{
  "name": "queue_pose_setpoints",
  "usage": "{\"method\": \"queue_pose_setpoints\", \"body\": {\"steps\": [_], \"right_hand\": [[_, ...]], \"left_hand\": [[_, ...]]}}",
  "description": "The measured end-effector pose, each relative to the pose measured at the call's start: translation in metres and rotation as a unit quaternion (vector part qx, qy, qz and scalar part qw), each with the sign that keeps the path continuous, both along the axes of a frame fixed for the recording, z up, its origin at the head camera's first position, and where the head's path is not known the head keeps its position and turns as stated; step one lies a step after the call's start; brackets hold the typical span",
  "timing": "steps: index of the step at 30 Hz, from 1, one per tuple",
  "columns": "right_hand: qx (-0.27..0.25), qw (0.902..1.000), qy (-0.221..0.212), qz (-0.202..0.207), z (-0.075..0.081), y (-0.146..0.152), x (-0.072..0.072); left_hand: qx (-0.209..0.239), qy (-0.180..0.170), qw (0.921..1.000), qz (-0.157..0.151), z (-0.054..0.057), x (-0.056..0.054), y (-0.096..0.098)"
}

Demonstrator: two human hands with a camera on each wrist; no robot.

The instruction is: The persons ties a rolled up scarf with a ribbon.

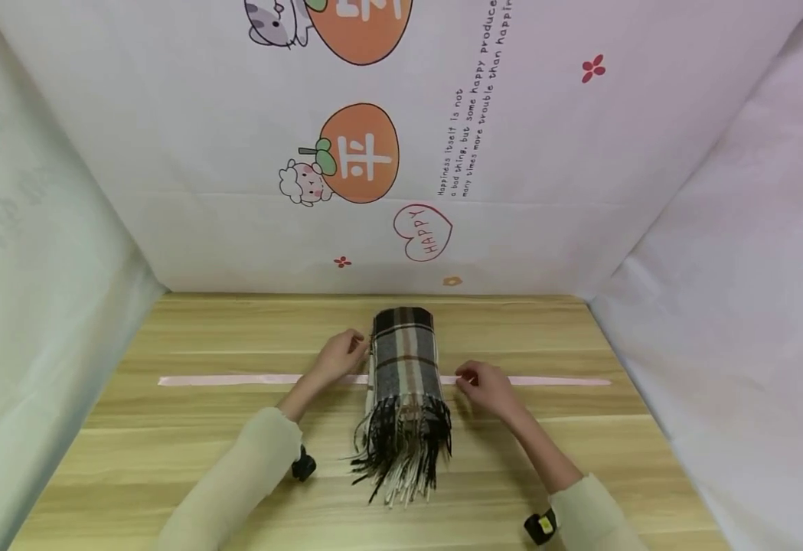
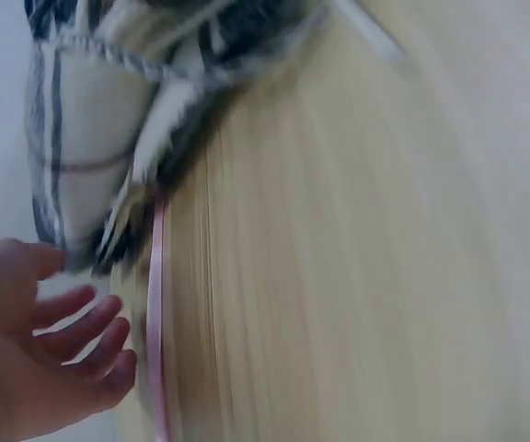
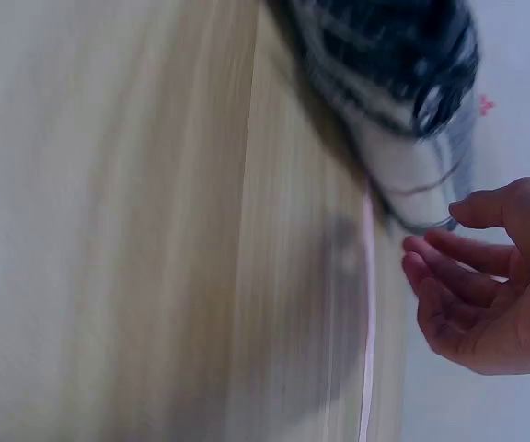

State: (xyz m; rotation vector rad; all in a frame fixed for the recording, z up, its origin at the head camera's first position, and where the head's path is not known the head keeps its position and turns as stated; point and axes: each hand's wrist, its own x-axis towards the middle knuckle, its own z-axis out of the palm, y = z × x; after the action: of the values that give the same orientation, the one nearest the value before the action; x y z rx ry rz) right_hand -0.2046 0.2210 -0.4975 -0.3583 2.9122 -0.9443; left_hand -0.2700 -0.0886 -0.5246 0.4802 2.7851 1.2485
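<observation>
A folded plaid scarf (image 1: 406, 360) in black, grey, white and brown lies mid-table, its fringe toward me. Beneath it a pale pink ribbon (image 1: 229, 379) runs crosswise, coming out on both sides. My left hand (image 1: 341, 354) is by the scarf's left edge, fingers loosely bent; whether a fingertip touches the cloth I cannot tell. To the right of the scarf, with a small gap, my right hand (image 1: 487, 389) hovers over the ribbon. In the right wrist view its fingers (image 3: 458, 276) curve loosely around nothing, and the ribbon (image 3: 369, 304) passes apart from them.
The wooden table (image 1: 132, 459) meets a white printed backdrop (image 1: 511, 237) at its far edge. White sheets (image 1: 739, 321) enclose the left and right sides. Dark wrist cameras (image 1: 540, 526) sit by the sleeves.
</observation>
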Motion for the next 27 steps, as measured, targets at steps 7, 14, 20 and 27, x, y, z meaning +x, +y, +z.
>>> {"method": "queue_pose_setpoints", "body": {"steps": [7,14,20,27], "right_hand": [[0.085,0.9939,0.051,0.048,-0.011,0.001,-0.028],[0.155,0.9835,0.066,0.065,-0.025,-0.004,-0.034],[0.173,0.9774,0.087,0.085,-0.026,-0.009,-0.033],[0.118,0.9856,0.008,0.12,-0.017,-0.009,-0.04]], "left_hand": [[-0.148,0.057,0.9841,-0.079,-0.003,0.008,-0.016],[-0.218,0.083,0.9678,-0.093,-0.009,0.016,-0.017],[-0.225,0.095,0.963,-0.114,-0.007,0.019,-0.021],[-0.176,0.009,0.9737,-0.144,0.004,0.015,-0.028]]}}
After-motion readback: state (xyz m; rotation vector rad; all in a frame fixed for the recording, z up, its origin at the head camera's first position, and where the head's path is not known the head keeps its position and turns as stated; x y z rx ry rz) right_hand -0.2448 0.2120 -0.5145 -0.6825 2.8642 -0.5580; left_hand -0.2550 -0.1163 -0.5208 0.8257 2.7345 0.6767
